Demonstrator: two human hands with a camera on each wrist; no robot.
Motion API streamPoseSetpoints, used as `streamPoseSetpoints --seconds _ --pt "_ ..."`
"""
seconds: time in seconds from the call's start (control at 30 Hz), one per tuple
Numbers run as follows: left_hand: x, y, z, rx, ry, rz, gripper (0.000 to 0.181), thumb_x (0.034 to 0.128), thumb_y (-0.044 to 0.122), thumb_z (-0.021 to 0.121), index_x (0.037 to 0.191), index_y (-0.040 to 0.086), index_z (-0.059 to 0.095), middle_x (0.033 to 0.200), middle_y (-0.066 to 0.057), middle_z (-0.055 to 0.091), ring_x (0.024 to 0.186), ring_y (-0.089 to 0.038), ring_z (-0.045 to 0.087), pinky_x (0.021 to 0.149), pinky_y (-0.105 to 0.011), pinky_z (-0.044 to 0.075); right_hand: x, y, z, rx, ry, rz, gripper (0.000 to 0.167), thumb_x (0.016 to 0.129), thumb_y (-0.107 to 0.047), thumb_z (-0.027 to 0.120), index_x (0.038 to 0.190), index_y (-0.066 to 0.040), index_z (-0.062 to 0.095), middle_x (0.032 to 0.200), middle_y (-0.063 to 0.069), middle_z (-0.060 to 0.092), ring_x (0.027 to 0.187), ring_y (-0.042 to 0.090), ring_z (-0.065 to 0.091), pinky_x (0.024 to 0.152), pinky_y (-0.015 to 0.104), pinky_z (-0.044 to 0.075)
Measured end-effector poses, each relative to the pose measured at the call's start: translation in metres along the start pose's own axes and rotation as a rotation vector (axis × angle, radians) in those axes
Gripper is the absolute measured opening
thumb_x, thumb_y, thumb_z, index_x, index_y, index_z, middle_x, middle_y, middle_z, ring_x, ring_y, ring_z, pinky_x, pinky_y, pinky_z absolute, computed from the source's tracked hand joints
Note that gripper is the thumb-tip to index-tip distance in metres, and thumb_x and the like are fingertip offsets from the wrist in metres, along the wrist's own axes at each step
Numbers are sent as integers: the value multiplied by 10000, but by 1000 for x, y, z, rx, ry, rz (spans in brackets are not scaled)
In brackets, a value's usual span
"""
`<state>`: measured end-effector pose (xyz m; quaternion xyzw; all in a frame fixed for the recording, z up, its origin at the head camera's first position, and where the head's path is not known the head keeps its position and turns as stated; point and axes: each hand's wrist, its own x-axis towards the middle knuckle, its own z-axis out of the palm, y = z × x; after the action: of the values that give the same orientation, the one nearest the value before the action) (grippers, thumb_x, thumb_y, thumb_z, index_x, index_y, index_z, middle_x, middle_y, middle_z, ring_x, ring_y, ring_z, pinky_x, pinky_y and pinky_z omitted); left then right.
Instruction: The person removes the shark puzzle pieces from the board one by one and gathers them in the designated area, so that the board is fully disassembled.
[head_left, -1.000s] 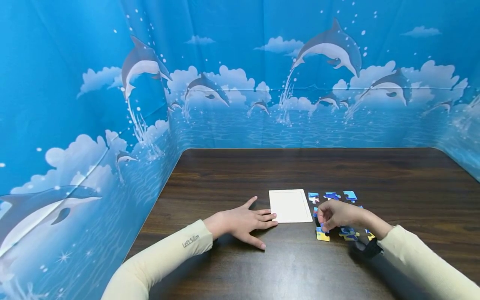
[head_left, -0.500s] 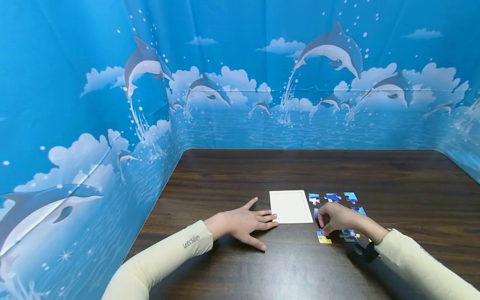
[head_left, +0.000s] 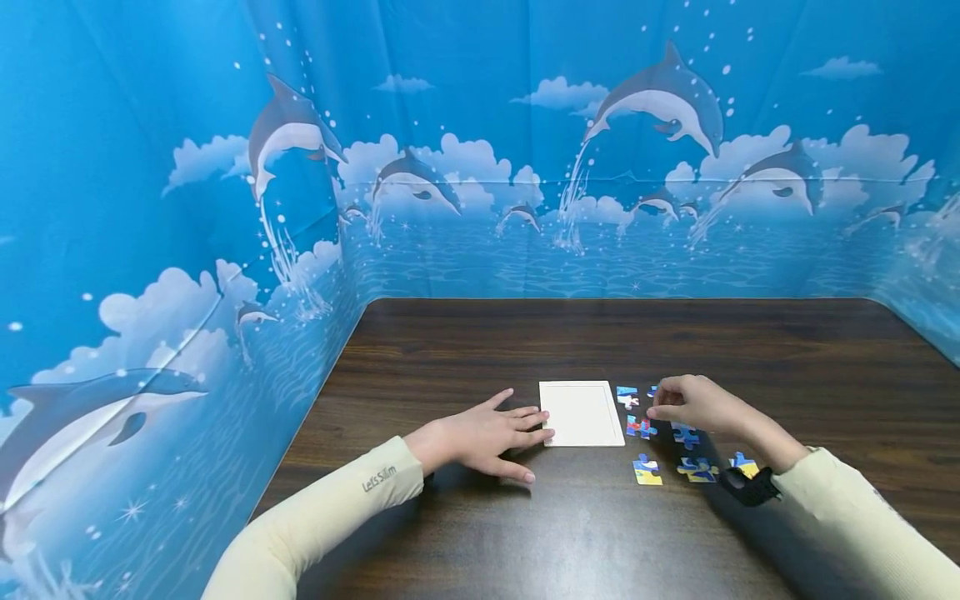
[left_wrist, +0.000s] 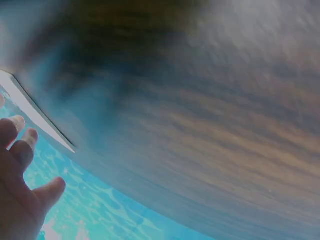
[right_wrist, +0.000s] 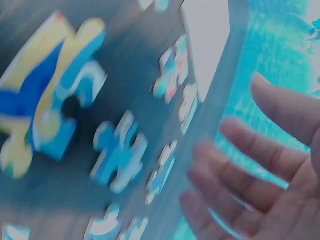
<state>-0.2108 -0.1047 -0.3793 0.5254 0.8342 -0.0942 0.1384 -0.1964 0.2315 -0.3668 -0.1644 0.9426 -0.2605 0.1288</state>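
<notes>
My left hand (head_left: pixel 487 437) lies with fingers spread, its fingertips on the left edge of a white square puzzle board (head_left: pixel 582 414). To the board's right, my right hand (head_left: pixel 697 404) hovers over jigsaw pieces, fingers loosely bent. In the right wrist view that hand (right_wrist: pixel 255 170) holds nothing. A blue-and-red piece (head_left: pixel 641 427) and a blue-and-white piece (head_left: pixel 627 397) lie nearest the board. Below the hand is a blue piece (head_left: pixel 686 435). Closer to me lie a yellow-and-blue piece (head_left: pixel 647 471) and a blue piece with yellow (head_left: pixel 698 470). The hand covers other pieces behind it.
Another yellow-and-blue piece (head_left: pixel 744 465) lies near the right wrist's black strap (head_left: pixel 750 487). Everything sits on a dark wood-grain table (head_left: pixel 465 350). A blue dolphin-print curtain (head_left: pixel 480 200) encloses its back and sides.
My right hand has left the yellow-and-blue piece at the near left and moved back toward the far pieces. That piece stays on the table. My left hand has barely moved.
</notes>
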Motion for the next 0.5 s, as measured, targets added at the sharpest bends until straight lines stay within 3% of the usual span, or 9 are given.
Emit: streamPoseSetpoints --seconds 0.07,0.17,0.3,0.4,0.5 --pt "0 -3 1 -7 14 -39 746 927 640 314 1524 234 127 1596 -6 116 1473 -163 137 1167 -550 48 -1 2 -1 -83 57 30 415 899 -322 617 1118 30 607 1050 231 621 929 361 584 768 473 497" --pt "-1 -8 3 -19 41 -126 775 927 642 304 1528 197 99 1598 -24 105 1473 -176 140 1162 -562 34 -3 6 -1 -163 99 82 711 916 -450 552 1350 96 410 1371 386 368 1245 550 351 946 674 334" --pt "2 -12 6 -20 121 -288 784 937 632 288 1528 154 95 1593 -58 130 1470 -210 159 1150 -588 29 0 12 1 -187 98 118 836 943 -536 435 1439 104 227 1447 433 146 1310 612 146 979 749 180" --pt "9 -13 4 -32 174 -407 782 940 632 274 1526 144 102 1590 -70 138 1471 -227 155 1143 -601 17 6 12 3 -187 84 118 823 958 -549 381 1457 80 200 1464 417 123 1326 604 117 987 754 148" --pt "17 -10 -1 -52 198 -475 792 937 640 270 1525 136 106 1591 -71 123 1475 -227 137 1139 -606 4 12 9 4 -196 73 103 807 964 -552 355 1461 66 209 1474 401 125 1337 591 114 997 747 144"
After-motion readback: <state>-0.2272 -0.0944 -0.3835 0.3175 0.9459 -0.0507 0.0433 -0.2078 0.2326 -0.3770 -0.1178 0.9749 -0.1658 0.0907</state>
